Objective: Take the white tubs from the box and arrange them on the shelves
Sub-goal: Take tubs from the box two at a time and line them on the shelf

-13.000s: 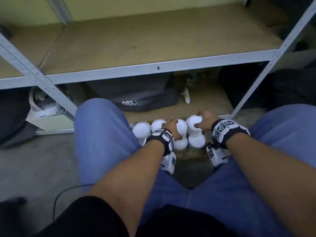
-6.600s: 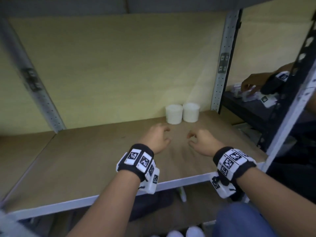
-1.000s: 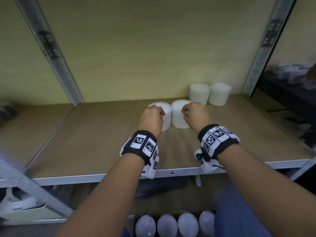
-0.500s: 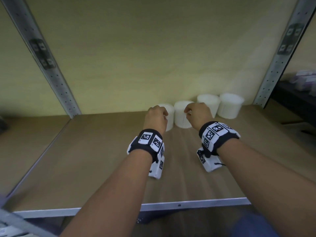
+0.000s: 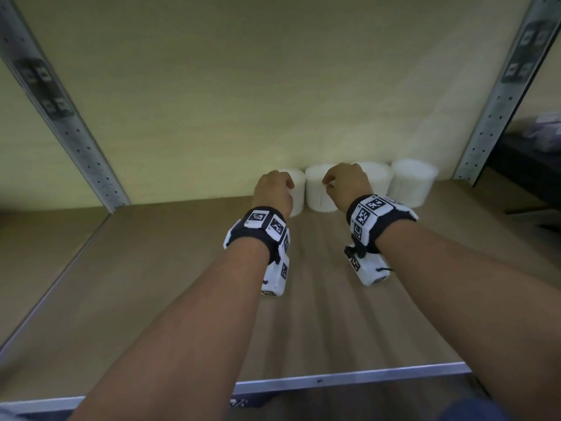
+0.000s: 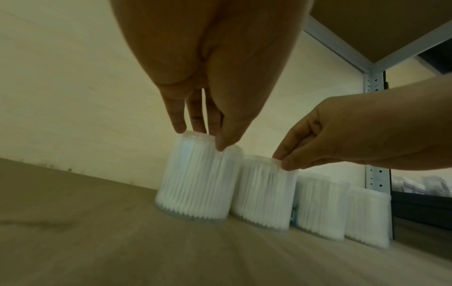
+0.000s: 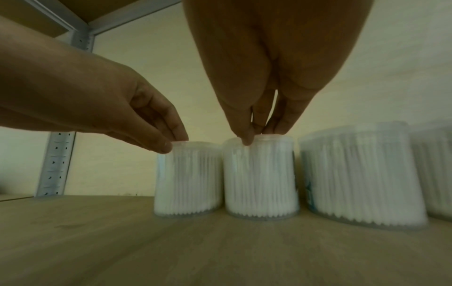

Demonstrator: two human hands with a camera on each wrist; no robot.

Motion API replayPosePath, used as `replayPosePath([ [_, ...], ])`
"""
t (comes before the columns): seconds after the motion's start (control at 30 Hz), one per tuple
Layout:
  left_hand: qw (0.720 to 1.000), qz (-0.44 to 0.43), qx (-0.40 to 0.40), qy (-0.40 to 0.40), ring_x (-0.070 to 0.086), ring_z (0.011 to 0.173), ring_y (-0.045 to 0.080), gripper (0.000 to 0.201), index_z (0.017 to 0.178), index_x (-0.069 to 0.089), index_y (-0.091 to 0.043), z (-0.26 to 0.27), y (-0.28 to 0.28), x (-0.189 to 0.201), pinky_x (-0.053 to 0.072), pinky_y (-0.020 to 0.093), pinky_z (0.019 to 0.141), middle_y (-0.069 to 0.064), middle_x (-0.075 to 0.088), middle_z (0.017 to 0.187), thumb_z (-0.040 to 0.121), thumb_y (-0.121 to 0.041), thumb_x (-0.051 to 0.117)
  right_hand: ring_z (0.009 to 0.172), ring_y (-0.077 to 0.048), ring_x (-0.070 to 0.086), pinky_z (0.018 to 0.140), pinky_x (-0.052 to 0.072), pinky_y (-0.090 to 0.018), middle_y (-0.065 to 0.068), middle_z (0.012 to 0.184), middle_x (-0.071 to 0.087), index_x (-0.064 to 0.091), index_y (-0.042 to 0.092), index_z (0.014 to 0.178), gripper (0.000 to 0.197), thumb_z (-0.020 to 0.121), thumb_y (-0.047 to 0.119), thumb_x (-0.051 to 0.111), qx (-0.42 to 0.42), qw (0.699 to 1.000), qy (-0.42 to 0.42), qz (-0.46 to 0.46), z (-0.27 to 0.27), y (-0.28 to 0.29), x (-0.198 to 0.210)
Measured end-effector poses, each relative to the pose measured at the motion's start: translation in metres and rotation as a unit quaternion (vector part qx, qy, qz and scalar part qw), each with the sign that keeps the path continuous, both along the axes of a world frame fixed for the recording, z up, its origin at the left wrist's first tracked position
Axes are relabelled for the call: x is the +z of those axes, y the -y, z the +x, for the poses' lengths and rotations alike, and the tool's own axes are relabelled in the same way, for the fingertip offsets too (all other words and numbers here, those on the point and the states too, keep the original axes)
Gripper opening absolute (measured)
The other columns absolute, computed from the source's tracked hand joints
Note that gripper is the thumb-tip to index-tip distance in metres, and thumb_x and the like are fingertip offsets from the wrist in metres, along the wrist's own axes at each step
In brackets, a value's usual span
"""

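Placement step, second pair of tubs: my left hand [image 5: 273,189] pinches the top rim of the leftmost tub [image 6: 195,178] between thumb and fingertips, and my right hand [image 5: 346,183] pinches the rim of the second tub [image 7: 260,174] in the same way; both tubs stand upright on the shelf board [image 5: 151,284], their bases flat on the wood, close against the back wall [image 5: 273,86]; to their right stand the third tub [image 5: 379,177] and the fourth tub [image 5: 413,183], so that four tubs form one row reaching toward the right upright [image 5: 498,95]; the second tub stands just beside the third, whether touching I cannot tell; the box is not in view. I judge the set-down all but complete: the next move calls for loosening both pinches straight upward without tipping the tubs, then drawing the hands back and down to the box for more. Against the frame one second ago, the pair has gone from mid-shelf, forward of the first two tubs, back into line with them; half a second ago it was nearly there; thirteen seconds ago my hands were at the tubs below, between my knees.
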State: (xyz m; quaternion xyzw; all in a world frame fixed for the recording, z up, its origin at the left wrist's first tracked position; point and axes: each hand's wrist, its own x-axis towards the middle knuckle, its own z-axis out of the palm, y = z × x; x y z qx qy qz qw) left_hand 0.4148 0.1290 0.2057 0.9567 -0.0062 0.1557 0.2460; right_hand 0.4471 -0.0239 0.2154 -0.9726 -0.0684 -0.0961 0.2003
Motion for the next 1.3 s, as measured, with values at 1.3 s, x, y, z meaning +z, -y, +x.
replayPosePath([
  [1.3,0.97,0.056,-0.143,-0.191,0.056,0.114,0.022,0.039,0.122,0.057,-0.014,-0.322,0.076,-0.044,0.046,0.031,0.098,0.005,0.057,0.126,0.085,-0.028,0.062,0.104,-0.021,0.064,0.092,0.051,-0.031,-0.006,0.111,0.068,0.067,0.017,0.112,0.031,0.083,0.028,0.064,0.082,0.981,-0.173,-0.027,-0.336,0.117,-0.071],
])
